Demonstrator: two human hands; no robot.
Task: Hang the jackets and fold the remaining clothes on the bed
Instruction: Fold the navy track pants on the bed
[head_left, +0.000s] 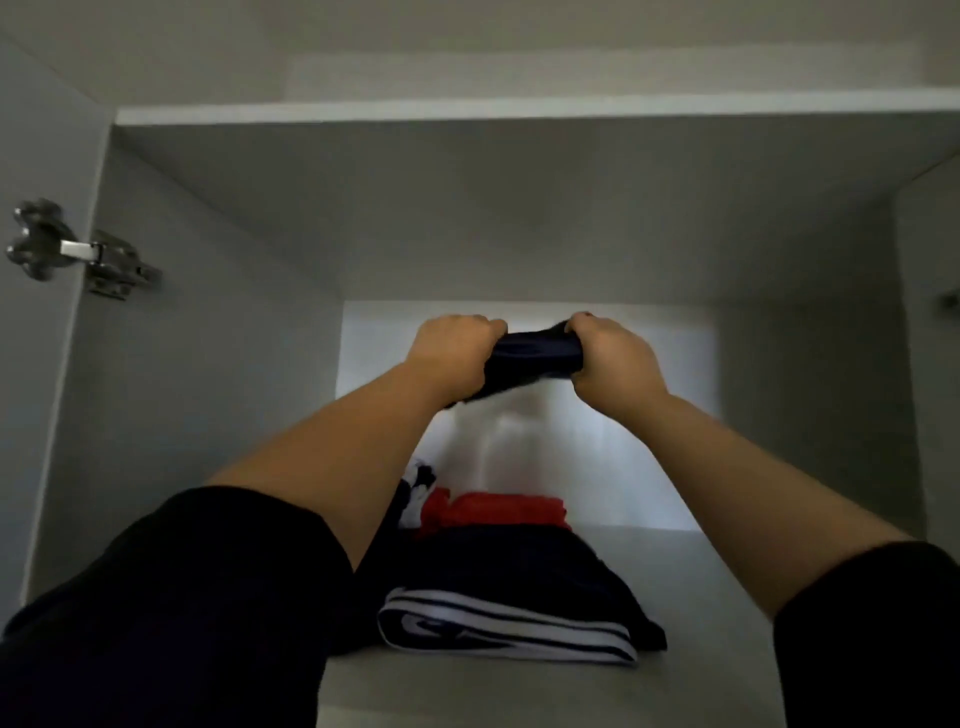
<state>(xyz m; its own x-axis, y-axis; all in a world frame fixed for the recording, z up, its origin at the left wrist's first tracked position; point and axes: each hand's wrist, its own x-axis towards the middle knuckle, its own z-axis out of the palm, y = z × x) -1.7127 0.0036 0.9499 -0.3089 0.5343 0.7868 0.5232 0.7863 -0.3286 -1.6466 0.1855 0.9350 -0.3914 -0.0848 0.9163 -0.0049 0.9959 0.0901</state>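
Navy garment (535, 356) gripped by left hand (452, 345) and right hand (610, 358), striped folded clothes (498, 631) below, white swoosh-like mark (434, 623)

The left sleeve (171, 613) and right sleeve (872, 639) are black, ending near the elbows, forearms bare.

The pale shelf (727, 597), lower centre, carries a folded dark striped garment (506, 631); a red garment (493, 512) lies just behind it.
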